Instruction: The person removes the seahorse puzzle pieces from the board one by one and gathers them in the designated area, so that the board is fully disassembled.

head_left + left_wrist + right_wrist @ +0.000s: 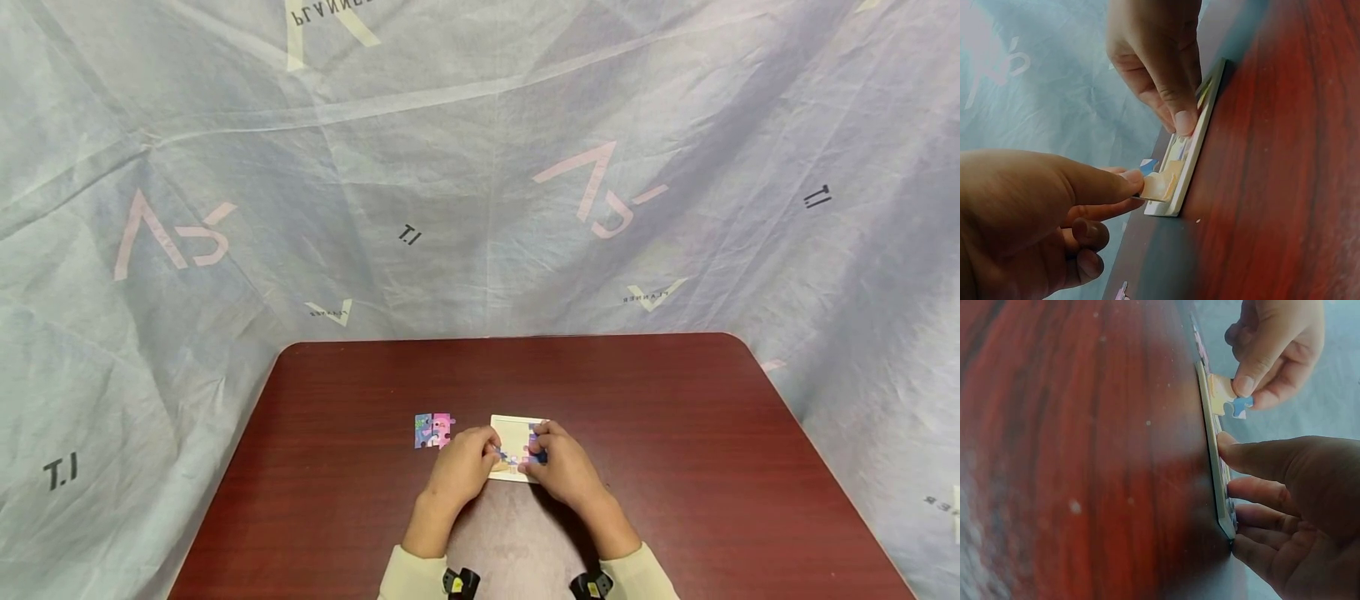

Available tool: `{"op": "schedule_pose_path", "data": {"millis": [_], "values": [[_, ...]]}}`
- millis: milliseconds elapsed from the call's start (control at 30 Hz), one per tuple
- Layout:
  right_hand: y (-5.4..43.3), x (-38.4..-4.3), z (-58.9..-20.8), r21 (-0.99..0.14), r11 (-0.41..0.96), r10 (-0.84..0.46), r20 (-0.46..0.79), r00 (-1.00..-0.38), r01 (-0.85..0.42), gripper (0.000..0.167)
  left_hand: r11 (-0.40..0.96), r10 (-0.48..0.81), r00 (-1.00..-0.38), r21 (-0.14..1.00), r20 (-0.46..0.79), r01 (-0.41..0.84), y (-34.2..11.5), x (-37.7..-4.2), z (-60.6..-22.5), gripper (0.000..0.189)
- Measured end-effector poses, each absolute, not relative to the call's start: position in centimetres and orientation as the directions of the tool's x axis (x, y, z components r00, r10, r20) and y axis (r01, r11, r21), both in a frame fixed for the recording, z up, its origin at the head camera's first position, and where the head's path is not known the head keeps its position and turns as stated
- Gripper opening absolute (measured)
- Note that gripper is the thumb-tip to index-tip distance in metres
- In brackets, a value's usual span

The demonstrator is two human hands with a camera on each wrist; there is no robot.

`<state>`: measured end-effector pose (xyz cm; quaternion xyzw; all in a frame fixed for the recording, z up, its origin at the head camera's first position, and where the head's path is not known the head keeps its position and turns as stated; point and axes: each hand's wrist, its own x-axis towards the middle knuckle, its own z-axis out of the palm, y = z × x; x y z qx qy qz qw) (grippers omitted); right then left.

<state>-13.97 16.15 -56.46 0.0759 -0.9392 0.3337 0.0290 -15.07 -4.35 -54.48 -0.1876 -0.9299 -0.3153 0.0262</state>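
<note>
We sit at a dark red worktop (pixel 337 508) and work on a small picture puzzle. In front of us lies a flat, pale tray (pixel 512 432), near the middle of the side close to us.

Our left hand (pixel 462 462) is at the tray's left side. Its thumb and pointing finger are closed together on a puzzle piece (pixel 1221 395), and its other fingers are bent in. The piece is mostly sandy yellow, with a bit of blue. It is tipped up over the tray's left end. We cannot tell if it touches the tray.

Our right hand (pixel 572 471) is at the tray's right side. Its fingers are spread apart and nearly straight, with the tips on the tray and the pieces there. The thumb is at the edge nearest us. We do not see it pinch any loose piece.

Under those fingers, a strip of purple, blue and pink pieces (pixel 533 442) sits along the tray's right side. The middle of the tray shows plain cream.

More loose pieces (pixel 441 427), blue and pink, lie side by side on the worktop, just left of the tray. We wear cream sleeves (pixel 414 575), and behind the worktop hangs a gray cloth (pixel 450 183) with letters on it.
</note>
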Motion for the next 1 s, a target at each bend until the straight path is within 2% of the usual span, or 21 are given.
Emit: {"op": "schedule_pose_path", "data": {"millis": [200,1000], "values": [[16.1,-14.0,-56.5,-0.625,0.764,-0.12,0.108,-0.987,-0.161,0.022,0.745,0.327,-0.926,0.552,0.188,0.375,-4.8,-15.3,-54.5,0.011],[16.1,-14.0,-56.6,-0.614,0.771,-0.124,0.114,-0.986,-0.168,0.024,0.759,0.294,-0.947,0.571,0.129,0.313,-6.0,-15.0,-53.6,0.007]]}}
